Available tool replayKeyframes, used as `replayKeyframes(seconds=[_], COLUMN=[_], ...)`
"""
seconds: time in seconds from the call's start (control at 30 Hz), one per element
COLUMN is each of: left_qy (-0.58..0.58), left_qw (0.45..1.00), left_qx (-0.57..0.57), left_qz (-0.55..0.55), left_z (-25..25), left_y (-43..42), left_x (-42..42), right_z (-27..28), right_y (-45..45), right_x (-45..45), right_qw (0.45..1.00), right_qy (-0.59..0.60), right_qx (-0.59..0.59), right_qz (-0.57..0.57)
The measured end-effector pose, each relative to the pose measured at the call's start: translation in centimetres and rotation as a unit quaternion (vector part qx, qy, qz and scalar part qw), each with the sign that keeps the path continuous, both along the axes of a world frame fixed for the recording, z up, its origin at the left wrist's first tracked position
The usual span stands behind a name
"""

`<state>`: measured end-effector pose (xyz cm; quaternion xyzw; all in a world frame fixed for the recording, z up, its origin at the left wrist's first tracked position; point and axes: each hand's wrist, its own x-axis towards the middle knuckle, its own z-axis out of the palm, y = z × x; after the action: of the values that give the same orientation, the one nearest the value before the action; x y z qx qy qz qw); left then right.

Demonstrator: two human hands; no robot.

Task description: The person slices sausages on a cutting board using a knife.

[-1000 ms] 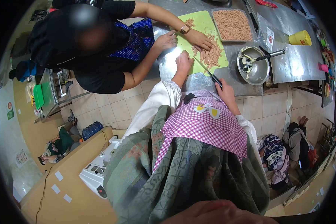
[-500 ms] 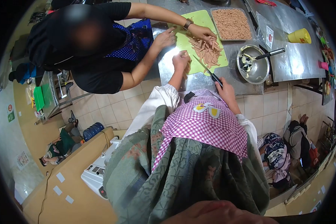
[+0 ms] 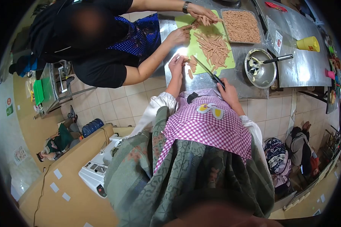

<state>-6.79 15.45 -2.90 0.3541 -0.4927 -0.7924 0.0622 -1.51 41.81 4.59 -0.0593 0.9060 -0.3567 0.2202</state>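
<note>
My right hand (image 3: 227, 90) is closed around the black handle of a kitchen knife (image 3: 205, 68), whose blade points up and left over the green cutting board (image 3: 226, 65). My left hand (image 3: 175, 65) is at the board's lower left edge, fingers curled together; glare hides what they hold, if anything. Several pinkish-brown slices, sausage-like, (image 3: 192, 65) lie between it and the blade. Right of the blade is a pile of thin strips (image 3: 214, 49) of the same food.
Across the board, a co-worker's hand (image 3: 202, 12) lifts some strips; their other hand (image 3: 180, 36) rests near the board's left edge. On the metal table are a tray of minced food (image 3: 240, 26), a steel bowl (image 3: 265, 77) with a black-handled utensil, and a yellow cup (image 3: 308, 44).
The co-worker's hand has moved from the pile to the board's far edge, taking strips along. My left hand has shifted slightly left, and more slices show beside it. My right hand still holds the knife.
</note>
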Motion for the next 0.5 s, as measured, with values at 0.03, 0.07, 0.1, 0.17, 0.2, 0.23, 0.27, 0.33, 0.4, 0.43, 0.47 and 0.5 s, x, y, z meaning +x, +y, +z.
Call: replayKeyframes(seconds=[0.03, 0.07, 0.1, 0.17, 0.2, 0.23, 0.27, 0.33, 0.4, 0.43, 0.47, 0.5], left_qy=[-0.003, -0.012, -0.021, -0.045, -0.06, -0.076, -0.09, -0.119, -0.137, -0.128, -0.115, -0.103], left_qw=[1.0, 0.999, 0.999, 0.997, 0.996, 0.993, 0.989, 0.981, 0.969, 0.969, 0.962, 0.954], left_qx=[-0.012, -0.021, -0.031, -0.061, -0.073, -0.085, -0.096, -0.086, -0.098, -0.117, -0.144, -0.17], left_qz=[0.019, 0.022, 0.025, 0.026, -0.004, -0.034, -0.064, -0.123, -0.181, -0.175, -0.2, -0.223], left_z=[0.3, 0.6, 0.4, 0.0, -0.2, -0.5, -0.7, -1.1, -1.6, -1.9, -2.2, -2.3], left_y=[-0.2, -0.5, -1.0, -1.6, -1.7, -1.8, -1.9, -1.3, -0.7, 0.0, 0.3, 0.6], left_x=[0.4, 0.9, 1.6, 3.1, 3.8, 4.5, 5.0, 5.9, 6.5, 6.7, 6.8, 6.8], right_z=[0.2, 0.1, -0.2, -1.3, -1.6, -1.8, -2.0, -2.3, -2.3, -2.2, -2.1, -1.9], right_y=[-0.2, -0.4, -0.6, -0.9, -1.1, -1.2, -1.3, -1.0, -0.7, -0.5, -0.3, -0.2], right_x=[0.1, 0.3, 0.5, 1.0, 1.0, 1.0, 0.9, 1.1, 1.2, 1.3, 1.4, 1.6], right_qw=[1.0, 0.999, 0.998, 0.997, 0.997, 0.997, 0.997, 0.998, 0.999, 0.999, 0.999, 0.999], right_qy=[-0.009, -0.008, -0.008, -0.014, -0.018, -0.021, -0.024, 0.009, 0.026, 0.027, 0.029, 0.031], right_qx=[-0.007, -0.013, -0.018, -0.017, -0.005, 0.006, 0.017, 0.022, 0.026, 0.027, 0.029, 0.025], right_qz=[0.013, 0.033, 0.051, 0.078, 0.074, 0.07, 0.065, 0.05, 0.034, 0.025, 0.015, 0.0])
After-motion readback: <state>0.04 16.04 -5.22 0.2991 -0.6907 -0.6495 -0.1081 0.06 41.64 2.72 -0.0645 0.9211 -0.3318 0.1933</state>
